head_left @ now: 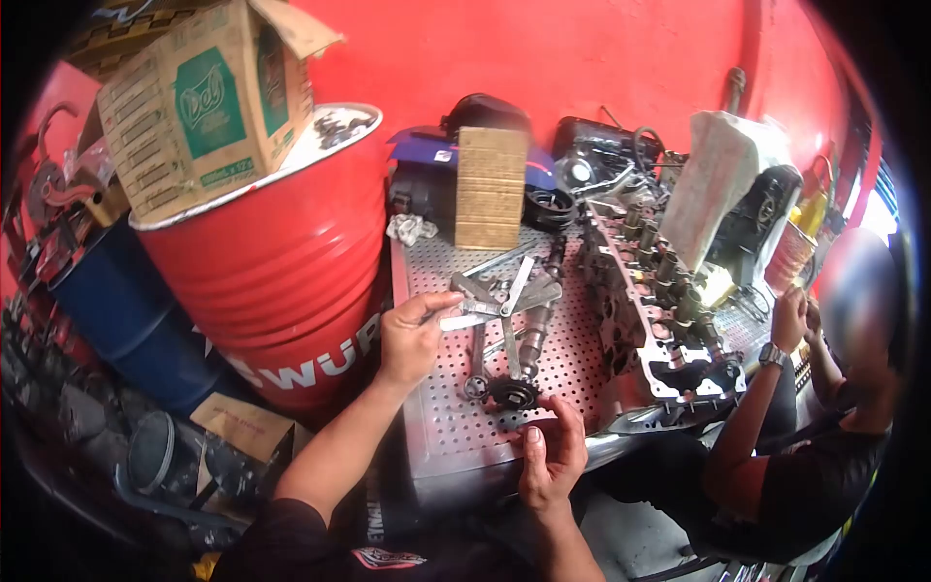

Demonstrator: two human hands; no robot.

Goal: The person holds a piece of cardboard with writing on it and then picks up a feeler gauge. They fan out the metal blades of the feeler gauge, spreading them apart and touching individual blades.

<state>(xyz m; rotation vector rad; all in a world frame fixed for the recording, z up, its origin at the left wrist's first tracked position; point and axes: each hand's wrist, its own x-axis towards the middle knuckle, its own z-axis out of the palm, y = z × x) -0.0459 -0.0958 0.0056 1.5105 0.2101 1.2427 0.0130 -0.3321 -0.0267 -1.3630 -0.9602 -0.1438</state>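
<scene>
My left hand (412, 338) pinches a feeler gauge (506, 308), its metal blades fanned out in several directions above the perforated metal bench (438, 427). My right hand (553, 464) is raised at the bench's front edge, palm up, fingers apart and nothing in it. Just beyond its fingertips lies a dark toothed wheel (514, 393) at the near end of a camshaft (535, 335). A wrench (476, 387) with a ring end rests beside the wheel. The gauge hides part of the camshaft and some small metal parts behind it.
A large cylinder head (635, 325) occupies the bench's right side. A co-worker's hand (790, 318) is beyond it. A red drum (281, 281) bearing a cardboard box (208, 107) stands left. A cardboard piece (491, 189) and white rag (411, 229) sit at the back.
</scene>
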